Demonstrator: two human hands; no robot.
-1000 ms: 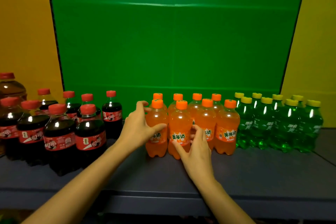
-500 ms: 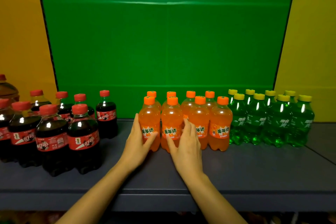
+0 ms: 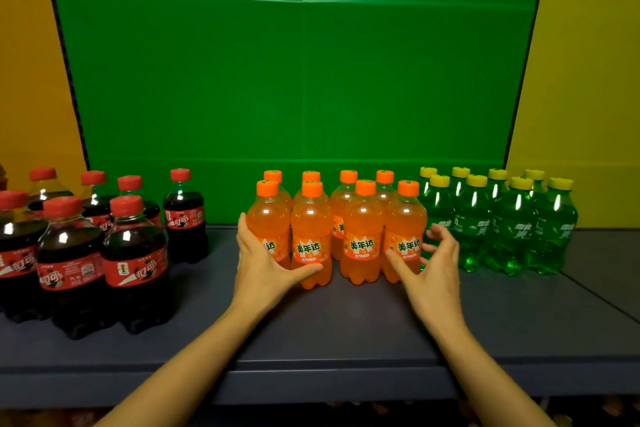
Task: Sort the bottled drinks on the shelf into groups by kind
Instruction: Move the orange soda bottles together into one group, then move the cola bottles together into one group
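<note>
Orange bottles (image 3: 362,232): two-row block mid-shelf (image 3: 346,333), between cola bottles (image 3: 135,253) and green bottles (image 3: 512,229).
Left hand (image 3: 263,263): fingers straight, flat against block's left flank, thumb across front; likely squaring rows.
Right hand (image 3: 434,267): fingers spread, empty, at right flank; likely bracing.

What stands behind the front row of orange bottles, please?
A back row of four orange bottles: caps and shoulders show. Their lower bodies and most labels are covered by the front row.
</note>
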